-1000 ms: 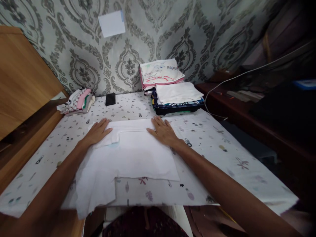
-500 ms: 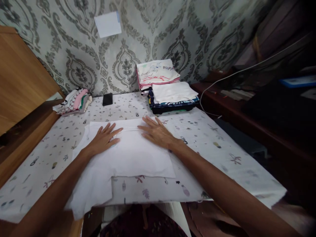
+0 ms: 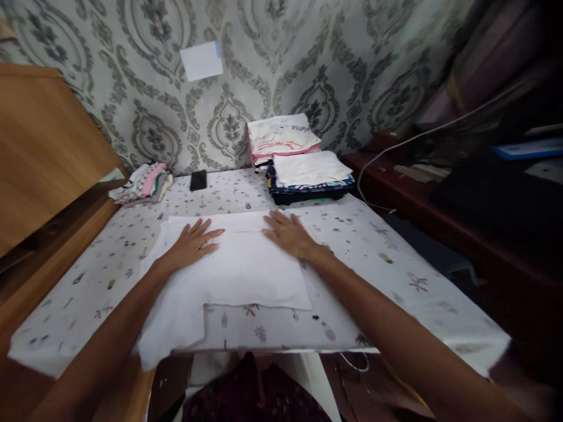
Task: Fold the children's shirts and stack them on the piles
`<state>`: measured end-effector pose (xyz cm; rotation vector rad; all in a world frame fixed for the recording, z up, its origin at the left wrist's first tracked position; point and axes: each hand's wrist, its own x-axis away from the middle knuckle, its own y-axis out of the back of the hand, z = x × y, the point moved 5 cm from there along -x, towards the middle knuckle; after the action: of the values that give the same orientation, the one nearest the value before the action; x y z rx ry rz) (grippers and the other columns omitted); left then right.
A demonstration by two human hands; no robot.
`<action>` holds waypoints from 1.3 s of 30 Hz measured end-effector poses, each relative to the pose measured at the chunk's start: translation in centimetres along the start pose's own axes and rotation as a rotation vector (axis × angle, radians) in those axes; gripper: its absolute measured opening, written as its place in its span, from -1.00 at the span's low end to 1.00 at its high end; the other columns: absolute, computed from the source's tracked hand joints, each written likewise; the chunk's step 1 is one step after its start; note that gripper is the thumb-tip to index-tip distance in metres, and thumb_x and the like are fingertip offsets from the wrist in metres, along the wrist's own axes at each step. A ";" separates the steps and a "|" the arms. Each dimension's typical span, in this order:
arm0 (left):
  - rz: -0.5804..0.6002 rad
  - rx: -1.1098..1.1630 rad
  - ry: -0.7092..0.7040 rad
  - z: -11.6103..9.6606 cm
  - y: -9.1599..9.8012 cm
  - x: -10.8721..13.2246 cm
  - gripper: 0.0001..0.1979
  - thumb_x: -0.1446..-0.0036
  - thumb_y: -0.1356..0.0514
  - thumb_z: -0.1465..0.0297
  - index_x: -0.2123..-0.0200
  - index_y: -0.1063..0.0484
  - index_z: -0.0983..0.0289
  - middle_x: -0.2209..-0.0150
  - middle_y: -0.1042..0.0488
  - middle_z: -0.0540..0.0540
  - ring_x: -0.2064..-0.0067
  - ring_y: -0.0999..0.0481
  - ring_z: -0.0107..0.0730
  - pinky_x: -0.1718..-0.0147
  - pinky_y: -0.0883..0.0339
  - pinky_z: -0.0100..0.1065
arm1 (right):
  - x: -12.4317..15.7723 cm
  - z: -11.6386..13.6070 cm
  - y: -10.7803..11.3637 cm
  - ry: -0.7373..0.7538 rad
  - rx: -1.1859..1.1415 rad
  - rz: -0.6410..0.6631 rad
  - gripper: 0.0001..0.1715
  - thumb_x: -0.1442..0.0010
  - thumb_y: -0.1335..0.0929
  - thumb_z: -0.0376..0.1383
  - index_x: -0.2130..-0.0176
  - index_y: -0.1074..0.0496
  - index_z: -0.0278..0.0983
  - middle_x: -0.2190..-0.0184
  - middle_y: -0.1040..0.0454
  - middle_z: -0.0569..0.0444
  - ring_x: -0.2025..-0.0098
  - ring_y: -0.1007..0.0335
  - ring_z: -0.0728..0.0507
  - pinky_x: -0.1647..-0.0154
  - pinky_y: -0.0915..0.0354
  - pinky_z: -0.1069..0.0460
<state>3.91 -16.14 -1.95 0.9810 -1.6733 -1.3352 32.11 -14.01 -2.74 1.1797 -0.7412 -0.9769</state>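
A white garment (image 3: 250,269), it looks like a T-shirt, lies spread on a table (image 3: 396,293) covered with a printed cloth. One part of it, apparently a sleeve, hangs toward the front edge at the left. My left hand (image 3: 191,243) rests flat on the garment's upper left, fingers spread. On the upper right of the same cloth, my right hand (image 3: 290,234) also lies flat with its fingers apart. Neither hand grips anything.
Behind the garment stand two stacks of folded clothes, one topped by a plain white piece (image 3: 312,168), the other by a printed one (image 3: 284,133). A smaller clothes pile (image 3: 141,184) and a black phone-like object (image 3: 198,180) sit back left. Wooden furniture (image 3: 53,152) borders the left.
My right hand has slid slightly right across the white garment, widening the gap between my hands. The camera view has shifted a little. My left hand stays on the garment.
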 end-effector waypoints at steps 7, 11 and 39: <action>-0.081 0.166 0.031 0.5 1.4 2.0 -0.32 -0.38 0.11 -0.02 -0.44 -0.08 0.16 -0.49 0.06 0.22 -0.50 0.17 -0.03 -0.40 0.26 0.10 | 0.7 -1.6 0.8 -0.096 -0.027 -0.119 -0.28 -0.44 -0.08 -0.06 -0.39 -0.14 -0.40 -0.44 -0.07 -0.27 -0.48 0.08 -0.32 -0.42 0.04 -0.36; -0.168 0.363 -0.051 1.8 3.7 8.9 -0.38 -0.32 -0.01 -0.06 -0.23 -0.40 0.21 -0.33 -0.31 0.23 -0.36 -0.25 -0.03 -0.35 -0.07 -0.08 | 7.4 -0.5 1.4 0.153 -0.153 -0.167 -0.30 -0.38 -0.17 0.09 -0.31 -0.31 -0.20 -0.46 -0.05 -0.11 -0.45 -0.02 -0.34 -0.41 -0.08 -0.31; -0.429 0.984 0.345 5.5 7.4 8.8 -0.58 0.02 -0.28 0.05 0.24 -0.47 0.26 0.35 -0.53 0.05 0.27 -0.53 -0.20 0.34 -0.39 -0.32 | 8.7 0.4 3.5 -0.149 -0.826 -0.087 -0.44 -0.12 -0.36 0.23 0.31 -0.41 -0.19 0.53 -0.45 0.07 0.46 -0.40 -0.13 0.45 -0.38 -0.01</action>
<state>-5.48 -20.83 5.37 2.0823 -1.8953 -0.4369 36.12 -21.78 0.56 0.4204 -0.3287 -1.2814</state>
